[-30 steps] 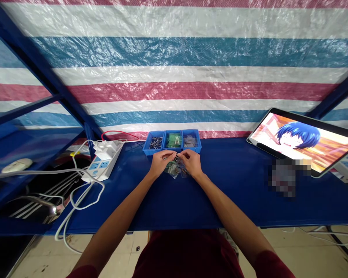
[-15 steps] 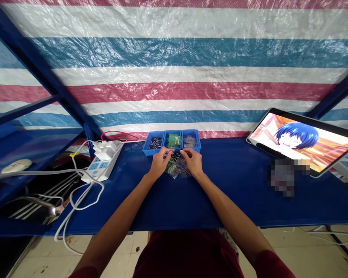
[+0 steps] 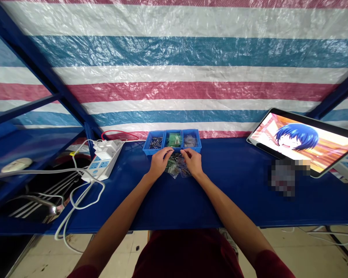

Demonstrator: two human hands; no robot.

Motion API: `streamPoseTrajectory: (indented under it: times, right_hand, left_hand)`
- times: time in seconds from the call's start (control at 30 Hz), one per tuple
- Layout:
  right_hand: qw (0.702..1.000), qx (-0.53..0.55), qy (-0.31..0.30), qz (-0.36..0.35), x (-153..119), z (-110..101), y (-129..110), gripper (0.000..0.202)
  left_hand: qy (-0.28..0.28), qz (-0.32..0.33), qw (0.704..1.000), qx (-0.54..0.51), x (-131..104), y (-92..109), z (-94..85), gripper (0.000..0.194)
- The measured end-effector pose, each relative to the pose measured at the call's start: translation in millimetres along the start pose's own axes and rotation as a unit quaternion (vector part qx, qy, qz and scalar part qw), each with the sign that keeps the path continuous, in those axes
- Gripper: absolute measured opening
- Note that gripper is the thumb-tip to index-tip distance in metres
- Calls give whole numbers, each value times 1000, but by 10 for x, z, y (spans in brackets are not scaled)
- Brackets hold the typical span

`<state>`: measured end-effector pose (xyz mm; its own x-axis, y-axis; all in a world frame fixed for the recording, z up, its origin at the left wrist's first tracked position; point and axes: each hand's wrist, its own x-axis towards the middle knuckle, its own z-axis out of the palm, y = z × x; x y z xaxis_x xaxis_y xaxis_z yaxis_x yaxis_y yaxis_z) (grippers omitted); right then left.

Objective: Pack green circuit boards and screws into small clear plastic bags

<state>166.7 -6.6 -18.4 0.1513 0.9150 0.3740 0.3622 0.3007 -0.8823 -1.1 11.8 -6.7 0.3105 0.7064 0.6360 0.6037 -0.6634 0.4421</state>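
My left hand [image 3: 160, 162] is at the front of the blue bins, thumb and fingertips pinched together on something too small to make out. Facing it, my right hand [image 3: 193, 160] is also pinched, and what it holds cannot be made out. Small clear bags with little parts [image 3: 175, 170] lie between and below the hands. Three blue bins stand behind: the left bin holds dark and silver metal pins [image 3: 156, 143], the middle one green bags [image 3: 174, 139], the right one clear bags [image 3: 190, 141].
A white power strip [image 3: 100, 166] with plugs and looping white cables lies left on the blue table [image 3: 176, 208]. On the right, a lit screen [image 3: 301, 141] leans at the back, with a blurred-out object [image 3: 282, 177] before it. A striped sheet [image 3: 191, 90] hangs behind.
My left hand's fingertips have drawn closer together. My right hand has barely moved, and the bins and bags are where they were.
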Motion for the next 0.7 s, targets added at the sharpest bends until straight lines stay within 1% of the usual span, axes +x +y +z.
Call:
streamPoseTrajectory:
  times: [0.07, 0.13, 0.27, 0.37, 0.47, 0.57, 0.7]
  right_hand:
    - [1000, 0, -1, -1, 0, -2, -2, 40]
    - [1000, -5, -5, -4, 0, -3, 1, 40]
    - [1000, -11, -14, -16, -1, 5, 14, 39]
    - [1000, -13, -14, -18, -2, 14, 22, 37]
    - [1000, -16, -13, -21, -2, 14, 27, 37]
    - [999, -19, -14, -21, 0, 7, 22, 38]
    - [1000, -11, -11, -21, 1, 6, 13, 37]
  left_hand:
    - [-4, -26, 999, -25, -1, 20, 7, 24]
    - [-18, -39, 998, -45, -6, 29, 17, 24]
    - [-57, -51, 993, -89, -18, 19, 31, 24]
    - [-82, -49, 992, -79, -27, 1, 34, 24]
    - [-89, -28, 995, -35, -36, -34, 46, 26]
    - [-69, 12, 997, -13, -42, -83, 66, 27]
    - [-47, 58, 997, -17, -40, -128, 67, 26]
